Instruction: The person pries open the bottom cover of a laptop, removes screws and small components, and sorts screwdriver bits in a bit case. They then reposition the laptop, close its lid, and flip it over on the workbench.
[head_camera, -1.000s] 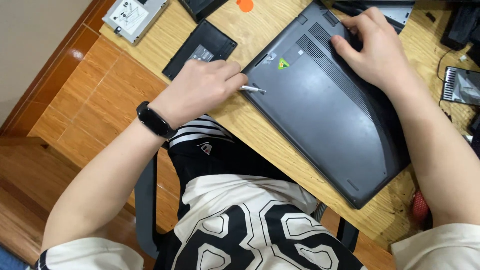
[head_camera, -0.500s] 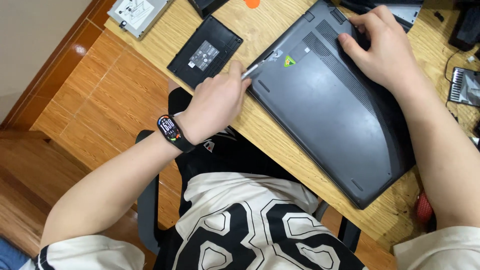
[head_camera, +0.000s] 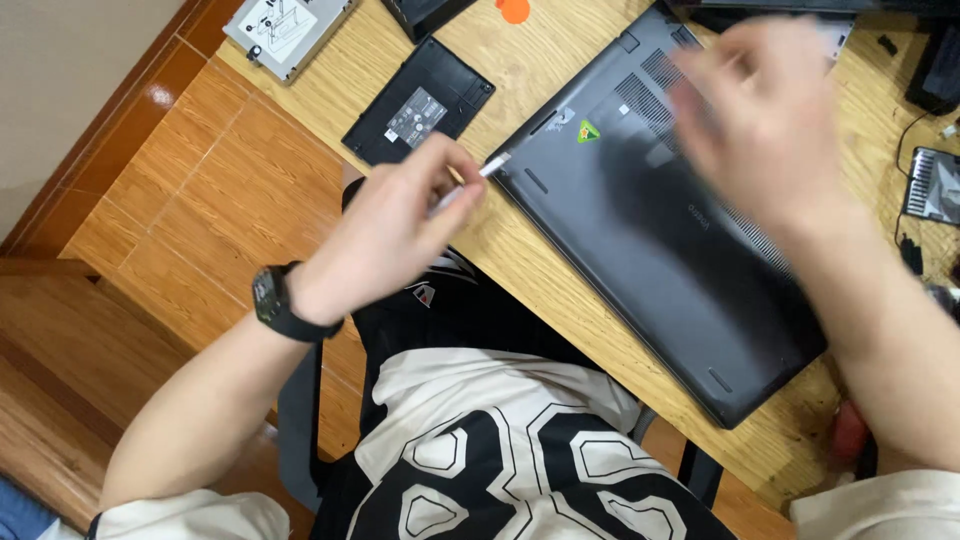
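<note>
Grey laptop (head_camera: 660, 250) lies underside-up on the wooden bench (head_camera: 530, 60). Left hand (head_camera: 390, 235) pinches a thin white tool (head_camera: 470, 182) touching its nine-o'clock corner. Right hand (head_camera: 770, 120), blurred, hovers above at one o'clock; grip unreadable.

A dark grey laptop (head_camera: 650, 230) lies upside down on the wooden table, set at a slant, its flat underside facing up with vent slots near the far edge, a small green sticker and rubber feet at the corners. A thin white tool (head_camera: 470, 180) is pinched in the fingers of the left hand (head_camera: 385, 235), its tip touching the laptop's near-left corner. The right hand (head_camera: 765, 115), blurred, hovers over the vents
</note>
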